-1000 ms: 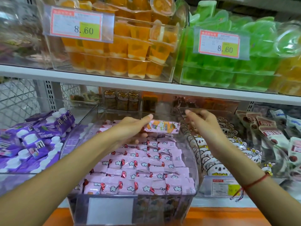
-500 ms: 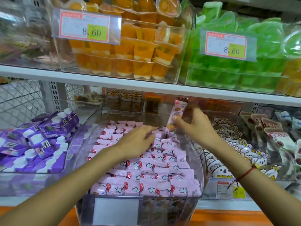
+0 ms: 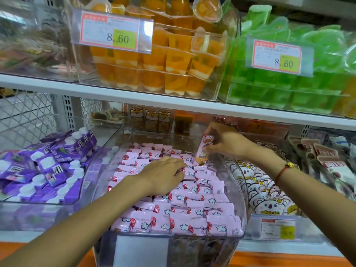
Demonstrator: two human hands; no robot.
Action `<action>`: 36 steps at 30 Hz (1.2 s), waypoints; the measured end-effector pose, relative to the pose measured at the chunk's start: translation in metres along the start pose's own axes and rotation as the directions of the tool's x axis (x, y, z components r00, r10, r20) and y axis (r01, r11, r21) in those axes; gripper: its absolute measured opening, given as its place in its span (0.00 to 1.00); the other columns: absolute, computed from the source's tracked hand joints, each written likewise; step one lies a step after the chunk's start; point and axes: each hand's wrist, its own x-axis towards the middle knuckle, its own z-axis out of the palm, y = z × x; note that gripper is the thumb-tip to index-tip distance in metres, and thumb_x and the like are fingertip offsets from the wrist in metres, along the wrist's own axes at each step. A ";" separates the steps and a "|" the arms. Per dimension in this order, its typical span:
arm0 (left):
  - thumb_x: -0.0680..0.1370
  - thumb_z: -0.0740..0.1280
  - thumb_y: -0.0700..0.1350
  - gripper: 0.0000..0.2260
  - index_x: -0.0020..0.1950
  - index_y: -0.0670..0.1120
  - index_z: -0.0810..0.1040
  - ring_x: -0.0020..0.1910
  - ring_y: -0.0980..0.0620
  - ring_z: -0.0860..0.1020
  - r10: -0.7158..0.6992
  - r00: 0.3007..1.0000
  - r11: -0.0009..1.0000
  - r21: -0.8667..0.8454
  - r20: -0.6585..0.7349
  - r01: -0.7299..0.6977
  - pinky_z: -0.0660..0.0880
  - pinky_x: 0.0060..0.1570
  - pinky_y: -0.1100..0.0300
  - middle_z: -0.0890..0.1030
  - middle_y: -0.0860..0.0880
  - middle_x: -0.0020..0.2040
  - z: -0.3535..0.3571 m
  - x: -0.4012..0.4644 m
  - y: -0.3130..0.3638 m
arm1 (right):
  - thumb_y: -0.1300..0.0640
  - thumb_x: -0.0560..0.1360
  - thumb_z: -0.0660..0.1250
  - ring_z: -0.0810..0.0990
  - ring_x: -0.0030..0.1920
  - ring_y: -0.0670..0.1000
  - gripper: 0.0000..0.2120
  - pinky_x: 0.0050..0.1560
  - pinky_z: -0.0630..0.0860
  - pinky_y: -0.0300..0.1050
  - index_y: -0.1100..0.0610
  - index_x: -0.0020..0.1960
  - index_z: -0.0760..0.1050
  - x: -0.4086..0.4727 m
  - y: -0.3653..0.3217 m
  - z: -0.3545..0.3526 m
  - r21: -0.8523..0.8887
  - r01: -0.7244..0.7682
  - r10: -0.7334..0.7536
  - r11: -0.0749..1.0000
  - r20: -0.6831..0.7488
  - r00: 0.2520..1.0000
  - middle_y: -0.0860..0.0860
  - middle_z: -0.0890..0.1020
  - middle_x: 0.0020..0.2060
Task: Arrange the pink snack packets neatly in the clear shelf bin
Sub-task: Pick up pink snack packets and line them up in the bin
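The clear shelf bin [image 3: 241, 193] stands on the lower shelf [image 3: 134, 97], filled with pink snack packets [image 3: 185, 214] lying in overlapping rows, front rows orderly, rear rows looser. The left hand [image 3: 163, 176] rests palm-down on the middle rows, its fingers [image 3: 180, 166] loosely bent over the packets; whether they pinch one cannot be determined. The right hand [image 3: 225, 143] pinches an odd packet [image 3: 204, 149] with orange print, held upright over the rear right corner of the bin, fingers curled round its upper half. Assessment: the packets appear light, thin and pliable, with glossy film likely to slide underhand; contents may crush under firm pressure. Recommended hold is a light pinch across the flat body or at a crimped end seal, with a flat palm used to square rows. Purple pouches [image 3: 48, 170] occupy the adjacent bin to the left.
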 end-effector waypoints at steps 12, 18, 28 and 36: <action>0.82 0.53 0.52 0.18 0.72 0.53 0.64 0.69 0.52 0.62 -0.018 1.000 1.000 -0.009 -0.004 0.018 0.63 0.63 0.55 0.67 0.53 0.71 -0.004 0.001 0.002 | 0.61 0.79 0.59 0.78 0.56 0.46 0.16 0.58 0.69 0.37 0.53 0.64 0.76 -0.004 0.000 0.028 -0.341 0.105 0.006 0.934 0.311 0.950 0.48 0.80 0.61; 0.83 0.51 0.50 0.18 0.73 0.51 0.63 0.70 0.51 0.62 0.025 0.997 0.997 0.081 -0.067 -0.020 0.61 0.64 0.55 0.64 0.52 0.73 -0.007 0.012 0.004 | 0.63 0.77 0.58 0.78 0.58 0.48 0.17 0.57 0.68 0.36 0.54 0.63 0.77 0.002 0.001 0.023 -0.320 0.101 -0.014 0.942 0.264 0.965 0.50 0.80 0.60; 0.82 0.49 0.56 0.20 0.75 0.59 0.58 0.73 0.51 0.57 0.050 0.999 0.991 0.121 0.007 -0.051 0.56 0.69 0.52 0.60 0.55 0.76 0.004 0.025 -0.004 | 0.53 0.75 0.69 0.72 0.35 0.41 0.07 0.29 0.61 0.28 0.52 0.52 0.81 0.030 0.019 0.035 -0.299 -0.033 0.050 0.954 0.053 0.997 0.47 0.80 0.44; 0.82 0.49 0.57 0.21 0.75 0.60 0.57 0.74 0.50 0.54 0.052 0.999 0.987 0.151 0.011 -0.053 0.55 0.70 0.50 0.52 0.54 0.78 0.005 0.026 -0.007 | 0.52 0.72 0.72 0.76 0.39 0.44 0.11 0.38 0.68 0.34 0.54 0.53 0.81 0.034 0.020 0.039 -0.279 -0.073 0.131 0.958 0.196 0.972 0.49 0.83 0.50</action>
